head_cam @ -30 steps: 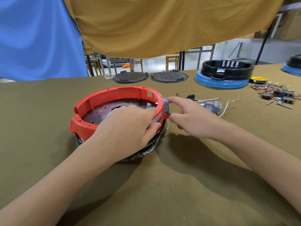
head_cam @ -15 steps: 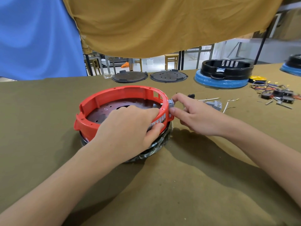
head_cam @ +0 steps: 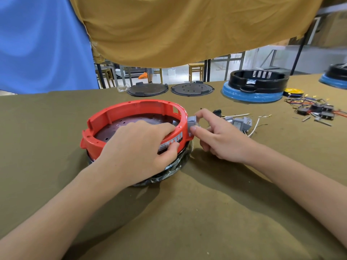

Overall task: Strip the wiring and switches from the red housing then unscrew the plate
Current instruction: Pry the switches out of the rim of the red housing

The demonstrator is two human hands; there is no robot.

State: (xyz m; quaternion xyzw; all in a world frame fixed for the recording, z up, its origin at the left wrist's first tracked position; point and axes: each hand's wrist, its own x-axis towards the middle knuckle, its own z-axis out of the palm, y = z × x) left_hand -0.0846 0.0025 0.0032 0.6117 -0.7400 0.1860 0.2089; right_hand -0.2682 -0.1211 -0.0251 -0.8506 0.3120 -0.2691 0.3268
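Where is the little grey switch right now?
The grey switch sits against the outer right side of the red housing, just right of centre in the head view, pinched by the right hand while the left hand grips the rim.

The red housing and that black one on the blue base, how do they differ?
The red housing lies near the person, gripped by the left hand; the black housing sits untouched at the table's far edge. The red one rests on dark wrapped material, the black one on a blue base. Both are round, open-topped rings.
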